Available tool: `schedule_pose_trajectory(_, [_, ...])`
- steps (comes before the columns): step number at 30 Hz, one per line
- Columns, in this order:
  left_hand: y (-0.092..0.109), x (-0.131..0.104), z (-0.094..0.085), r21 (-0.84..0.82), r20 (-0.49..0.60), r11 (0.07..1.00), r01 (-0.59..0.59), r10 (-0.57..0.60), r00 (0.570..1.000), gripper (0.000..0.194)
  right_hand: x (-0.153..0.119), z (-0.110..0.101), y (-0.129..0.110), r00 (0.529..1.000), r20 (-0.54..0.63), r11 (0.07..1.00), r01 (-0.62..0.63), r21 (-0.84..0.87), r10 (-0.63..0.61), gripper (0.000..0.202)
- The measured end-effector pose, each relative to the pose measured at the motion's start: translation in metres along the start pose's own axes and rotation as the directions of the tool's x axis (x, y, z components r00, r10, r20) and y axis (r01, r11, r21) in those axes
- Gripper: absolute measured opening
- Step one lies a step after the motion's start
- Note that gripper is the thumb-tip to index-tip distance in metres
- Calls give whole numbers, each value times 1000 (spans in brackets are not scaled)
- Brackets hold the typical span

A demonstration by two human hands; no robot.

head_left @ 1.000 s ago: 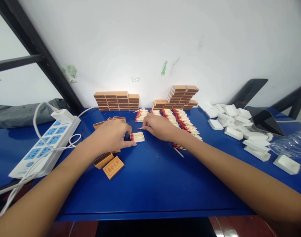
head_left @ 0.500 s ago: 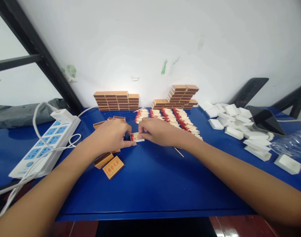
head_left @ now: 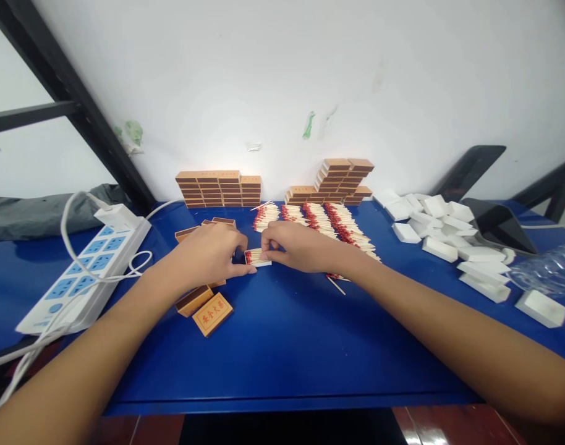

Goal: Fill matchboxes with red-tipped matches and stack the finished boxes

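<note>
A small white tray [head_left: 263,264] with red-headed matches inside sits between my hands on the blue table [head_left: 282,346]. My left hand [head_left: 217,252] is at the tray's left end, thumb and fingers apart around it, the thumb at its near edge. Over the tray's right end, my right hand [head_left: 289,247] has its thumb and fingers bent together at the matches; what they pinch is too small to name. Rows of loose matches [head_left: 347,228] lie behind my right hand. Brown matchbox sleeves [head_left: 212,313] lie under and beside my left hand.
Stacked matchboxes [head_left: 217,188] stand along the wall at the left, with another stack [head_left: 340,179] right of centre. Many white trays [head_left: 440,247] are heaped at the right near a black object [head_left: 500,225]. A power strip [head_left: 88,272] with white cables lies at the left.
My right hand has shifted very slightly to the right over the tray. My left hand and the tray look almost unmoved.
</note>
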State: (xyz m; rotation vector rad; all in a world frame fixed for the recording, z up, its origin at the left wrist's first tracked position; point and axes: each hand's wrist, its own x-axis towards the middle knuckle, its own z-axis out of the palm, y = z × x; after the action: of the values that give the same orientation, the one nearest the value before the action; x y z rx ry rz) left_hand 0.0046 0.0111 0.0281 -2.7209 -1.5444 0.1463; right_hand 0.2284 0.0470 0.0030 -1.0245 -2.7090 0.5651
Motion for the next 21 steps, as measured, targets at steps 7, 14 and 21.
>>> schedule_pose_trajectory(7, [3,0,-3,-2,20,1000,-2,2,1000,35,3,0,2,999,-35,1000,10,15,-10,11])
schedule_pose_trajectory(14, [5,0,-3,-13,33,1000,11,-10,999,34,3,3,3,998,-59,1000,15,23,-14,8])
schedule_pose_trajectory(21, [4,0,-3,-7,27,1000,-1,1,1000,34,4,6,3,997,-58,998,45,36,-43,4])
